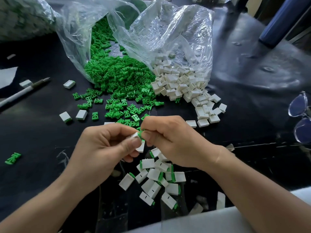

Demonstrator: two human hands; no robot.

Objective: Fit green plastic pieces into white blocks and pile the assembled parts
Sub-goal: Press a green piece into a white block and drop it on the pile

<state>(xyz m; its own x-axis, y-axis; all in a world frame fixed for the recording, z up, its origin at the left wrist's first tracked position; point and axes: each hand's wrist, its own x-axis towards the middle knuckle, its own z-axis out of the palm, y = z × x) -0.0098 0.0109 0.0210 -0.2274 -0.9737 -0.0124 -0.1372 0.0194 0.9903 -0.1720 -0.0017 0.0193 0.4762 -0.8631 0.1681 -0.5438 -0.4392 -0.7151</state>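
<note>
While both hands meet above the near middle of the black bench (42, 140), the left hand (104, 148) has a narrow grip: thumb and curled fingers pinch a small white rectangular plastic block (141, 147), tilted, one end up toward the right hand (170, 140). Right grip is also narrow: thumb and forefinger pinch a small green plastic piece (139, 133) that touches the block's upper end. Cannot tell how far in it sits; fingers cover the joint.

Just below the hands, on the bench: loose pile of assembled white blocks with green ends (158, 179), at mixed angles, some overlapping.

Farther back, left of centre: heap of loose green plastic pieces (117, 78) spilling from a clear plastic bag (75, 36), thinning out toward the hands. Touching it on the right: heap of empty white blocks (181, 84) spilling from a second clear bag (168, 31).

Strays: lone green piece (13, 158) near the left edge, well apart from the rest. Three stray white blocks (81, 114) left of the green scatter, one showing green at an end.

Other items: white pen with a dark end (21, 93), diagonal at the left edge. Clear-framed glasses (301, 118) at the right edge. Dark blue cylinder (282, 22) top right. Third bag with pale contents (25, 15) top left, blurred.
</note>
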